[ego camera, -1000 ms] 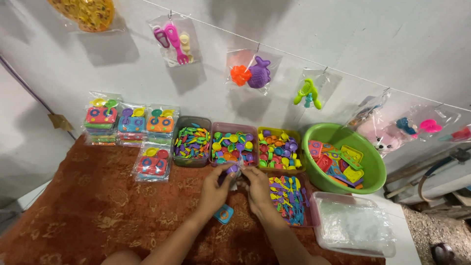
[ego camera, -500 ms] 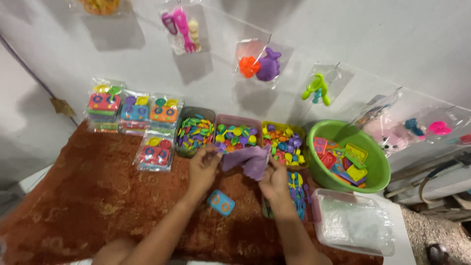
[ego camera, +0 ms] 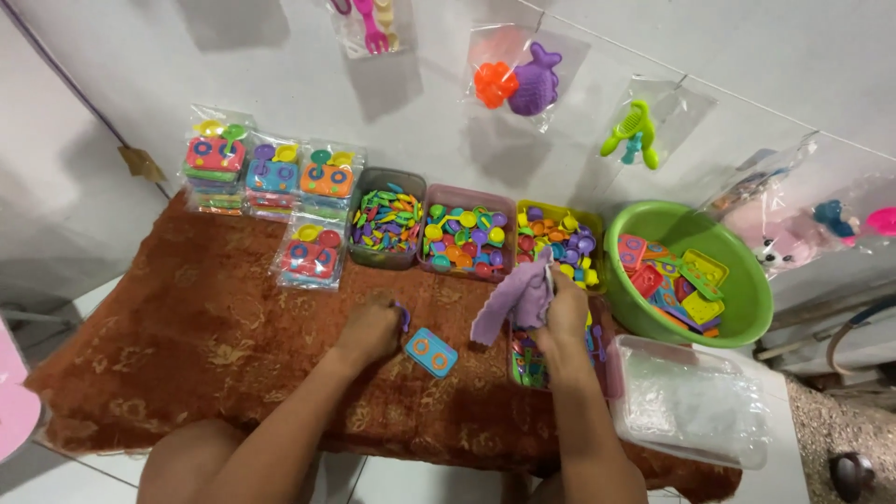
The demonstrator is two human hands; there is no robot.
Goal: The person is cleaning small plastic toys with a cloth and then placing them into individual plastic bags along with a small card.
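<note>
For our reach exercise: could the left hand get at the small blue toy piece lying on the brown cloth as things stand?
Probably yes. The left hand rests on the brown cloth right beside the blue toy piece, and nothing lies between them. It already seems to pinch something small and purple, which might hinder picking up.

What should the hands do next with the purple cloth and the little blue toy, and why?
Probably bring the two together. The right hand holds the purple cloth up above the rug, while the left hand rests by the small blue toy stove. Lifting the toy to the cloth looks like the shortest move.
</note>
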